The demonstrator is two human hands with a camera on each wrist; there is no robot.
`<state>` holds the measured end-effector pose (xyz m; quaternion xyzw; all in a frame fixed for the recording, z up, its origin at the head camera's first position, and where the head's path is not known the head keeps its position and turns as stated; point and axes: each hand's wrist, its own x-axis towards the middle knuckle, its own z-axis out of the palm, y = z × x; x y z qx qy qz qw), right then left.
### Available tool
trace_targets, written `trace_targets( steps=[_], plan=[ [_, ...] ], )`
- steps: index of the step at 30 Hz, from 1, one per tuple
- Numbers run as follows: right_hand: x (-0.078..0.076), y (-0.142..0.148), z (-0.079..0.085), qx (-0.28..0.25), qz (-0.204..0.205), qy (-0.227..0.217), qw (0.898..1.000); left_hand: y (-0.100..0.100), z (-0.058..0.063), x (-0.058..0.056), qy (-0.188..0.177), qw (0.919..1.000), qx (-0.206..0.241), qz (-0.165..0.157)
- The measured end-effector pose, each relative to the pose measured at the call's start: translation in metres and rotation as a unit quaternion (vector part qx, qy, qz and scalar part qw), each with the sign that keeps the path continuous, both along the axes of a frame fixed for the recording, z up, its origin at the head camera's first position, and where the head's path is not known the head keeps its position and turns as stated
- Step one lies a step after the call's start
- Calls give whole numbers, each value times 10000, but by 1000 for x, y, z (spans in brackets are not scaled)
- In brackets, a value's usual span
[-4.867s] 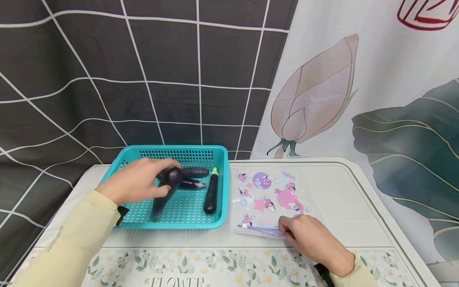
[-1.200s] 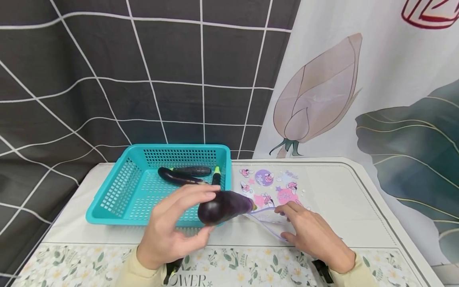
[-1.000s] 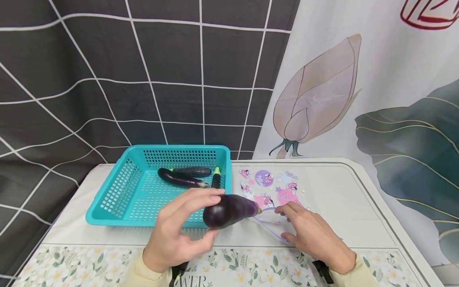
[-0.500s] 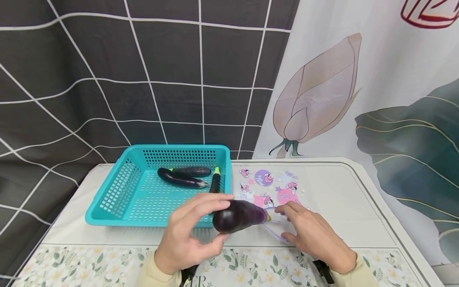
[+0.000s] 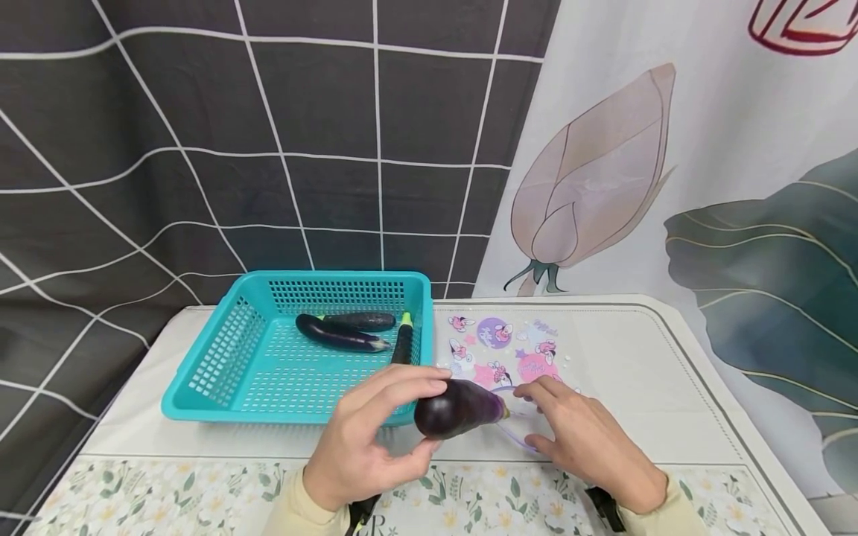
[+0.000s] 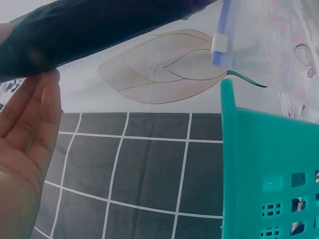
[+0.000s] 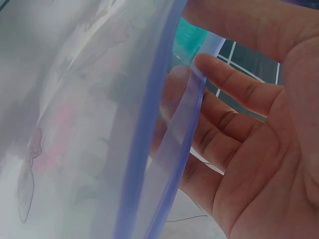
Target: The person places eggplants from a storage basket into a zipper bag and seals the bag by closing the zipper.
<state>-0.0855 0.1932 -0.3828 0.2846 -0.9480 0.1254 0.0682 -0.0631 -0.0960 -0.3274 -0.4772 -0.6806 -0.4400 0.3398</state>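
Observation:
My left hand [image 5: 378, 432] grips a dark purple eggplant [image 5: 456, 409] by its fat end, thumb below and fingers above. Its narrow stem end points right, at the mouth of a clear zip bag [image 5: 496, 350] with pink and purple cartoon prints. My right hand [image 5: 583, 432] holds that mouth apart; in the right wrist view the bag's purple-edged lip [image 7: 187, 114] runs between its fingers [image 7: 239, 87]. A white slider [image 6: 219, 43] shows on the zip strip in the left wrist view. Whether the stem tip is inside the bag is hard to tell.
A teal plastic basket [image 5: 201, 402] stands left of the bag. In it lie a slim eggplant [image 5: 338, 335], a dark cucumber-like vegetable [image 5: 365, 321] and a dark zucchini [image 5: 402, 339] with a green end. Behind the table [image 5: 643, 357] hangs a printed curtain [image 5: 436, 112].
My left hand has lifted the eggplant out of the basket and carried it right, to the bag's mouth. My right hand has spread the mouth, then stayed in place.

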Motion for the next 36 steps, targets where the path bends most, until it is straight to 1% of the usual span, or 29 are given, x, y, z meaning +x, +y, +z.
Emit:
trace_targets(
  steps=[8, 12, 18, 23, 27, 31, 36],
  plan=[
    [-1, 1, 1, -92, 125, 118, 9998, 5, -4, -1, -70, 9999, -70, -19],
    [-2, 2, 0, -205, 284, 269, 9990, 6, -6, -2, -41, 9999, -94, -5],
    [-3, 2, -1, -359, 474, 467, 9971, 6, -10, -3, -119, 9997, -177, 79],
    [-4, 2, -1, -362, 489, 453, 9971, 7, -12, -4, -199, 9994, -241, 136],
    [-4, 2, -1, -373, 496, 469, 9970, 8, -13, -4, -244, 9992, -291, 121],
    [-5, 2, -1, -428, 536, 552, 9961, 10, -14, -5, -199, 9992, -340, 94],
    [-5, 2, -2, -517, 569, 693, 9946, 11, -16, -7, -92, 9989, -422, 188]
  ],
)
